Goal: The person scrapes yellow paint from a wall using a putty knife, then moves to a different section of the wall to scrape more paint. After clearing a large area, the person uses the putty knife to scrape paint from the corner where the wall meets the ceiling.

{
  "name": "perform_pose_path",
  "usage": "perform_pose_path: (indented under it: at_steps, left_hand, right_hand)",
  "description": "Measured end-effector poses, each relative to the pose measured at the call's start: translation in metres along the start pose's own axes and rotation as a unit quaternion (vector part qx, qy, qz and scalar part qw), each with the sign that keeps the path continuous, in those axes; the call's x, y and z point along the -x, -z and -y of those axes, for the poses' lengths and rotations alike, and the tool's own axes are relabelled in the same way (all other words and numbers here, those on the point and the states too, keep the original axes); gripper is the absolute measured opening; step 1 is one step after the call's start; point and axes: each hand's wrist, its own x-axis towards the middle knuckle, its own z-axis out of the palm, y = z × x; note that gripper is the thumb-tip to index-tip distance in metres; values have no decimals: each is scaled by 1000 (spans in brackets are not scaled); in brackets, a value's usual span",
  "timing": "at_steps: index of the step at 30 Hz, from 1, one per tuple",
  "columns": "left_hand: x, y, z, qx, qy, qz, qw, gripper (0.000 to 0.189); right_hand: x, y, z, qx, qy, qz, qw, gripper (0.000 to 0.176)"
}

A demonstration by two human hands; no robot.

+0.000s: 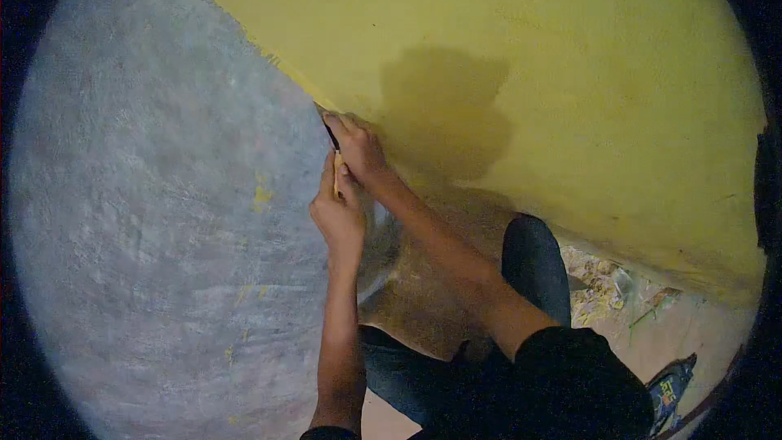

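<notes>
Fingers of my left hand [336,216] clasp the slim bladed tool [331,135] by its handle near upper centre; my right hand [358,151] grasps its dark part. Light, even pressure along the yellow layer's edge [295,73] would spare the grey surface [163,155].

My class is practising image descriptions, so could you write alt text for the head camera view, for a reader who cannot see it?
A person's left hand holds the yellowish handle of a slim dark tool, with the right hand nearer its tip, where a mottled grey surface meets a yellow surface. A broad shadow falls on the yellow.
</notes>
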Motion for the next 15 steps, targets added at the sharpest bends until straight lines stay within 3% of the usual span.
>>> perform_pose_path:
  at_steps: [5, 12, 15]
  left_hand:
    - [1, 2, 16, 7, -39, -42, 998, 35]
    - [4, 2, 7, 18, -5, -56, 998, 33]
    - [0, -2, 17, 58, 3, -51, 997, 33]
  right_hand:
    - [9, -6, 11, 56, -51, 57, 996, 40]
    - [9, -8, 11, 84, -22, 44, 995, 43]
    - [11, -17, 6, 92, -57, 66, 992, 43]
